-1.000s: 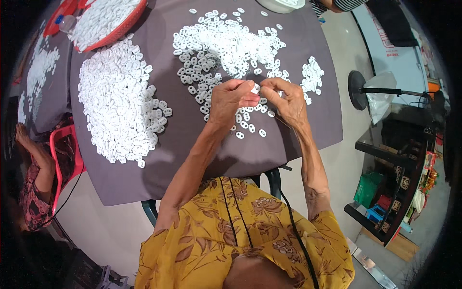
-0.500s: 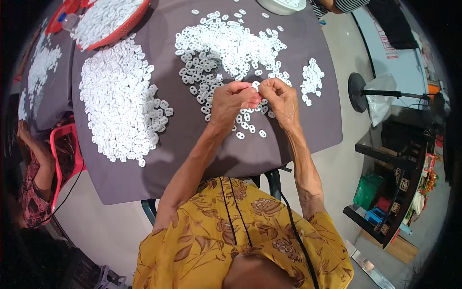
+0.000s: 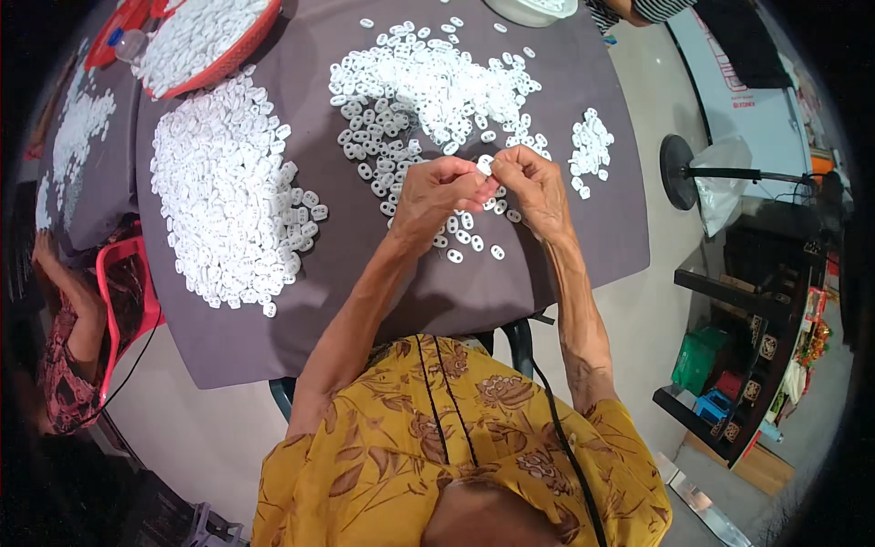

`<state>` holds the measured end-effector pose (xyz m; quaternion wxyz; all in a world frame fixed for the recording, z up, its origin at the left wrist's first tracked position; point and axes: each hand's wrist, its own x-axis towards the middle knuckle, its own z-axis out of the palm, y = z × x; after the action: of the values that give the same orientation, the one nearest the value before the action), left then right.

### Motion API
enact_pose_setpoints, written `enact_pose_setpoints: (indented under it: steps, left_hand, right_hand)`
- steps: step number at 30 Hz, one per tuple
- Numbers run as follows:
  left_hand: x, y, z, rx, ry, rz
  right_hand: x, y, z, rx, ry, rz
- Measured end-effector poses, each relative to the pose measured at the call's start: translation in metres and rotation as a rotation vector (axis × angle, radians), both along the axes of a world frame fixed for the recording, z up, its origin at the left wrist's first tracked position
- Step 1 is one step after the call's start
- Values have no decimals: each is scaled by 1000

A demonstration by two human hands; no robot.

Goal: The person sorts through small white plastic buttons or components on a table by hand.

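Observation:
Between my fingertips is a small white oval plastic piece [image 3: 485, 164], held just above the table. My left hand [image 3: 444, 194] pinches it from the left, and my right hand [image 3: 533, 187] pinches its right edge. Behind and beneath my hands spreads a loose pile of white two-holed oval pieces [image 3: 437, 82]. Several of them lie scattered just below my wrists. To the left stands a larger, thick heap of white pieces [image 3: 223, 191]. A small cluster of white pieces [image 3: 591, 146] lies right of my right hand.
A red basket [image 3: 239, 64] full of white pieces sits at the far left, near a clear bottle [image 3: 128, 41] with a blue cap. At the back is a white bowl [image 3: 538, 13]. Other people sit at left and far right. A black shelf [image 3: 729, 365] stands right of the table.
My hands stay almost in place. The white piece has turned slightly between my fingertips and shows more of its face.

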<state>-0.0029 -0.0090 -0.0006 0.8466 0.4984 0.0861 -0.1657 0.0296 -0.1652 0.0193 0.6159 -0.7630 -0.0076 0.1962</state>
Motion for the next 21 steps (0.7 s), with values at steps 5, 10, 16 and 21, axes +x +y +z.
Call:
enact_pose_setpoints:
  steps: [5, 10, 16, 21]
  left_hand:
    - [0, -8, -4, 23, 13, 28]
    - [0, -12, -7, 8, 4, 120]
    - [0, -8, -1, 69, -20, 44]
    - [-5, -1, -4, 10, -7, 41]
  right_hand:
    - [-5, 7, 1, 28, -78, -45]
    - [-9, 12, 10, 19, -45, -26]
    - [-9, 1, 11, -32, -17, 61]
    - [-7, 6, 4, 75, 5, 62]
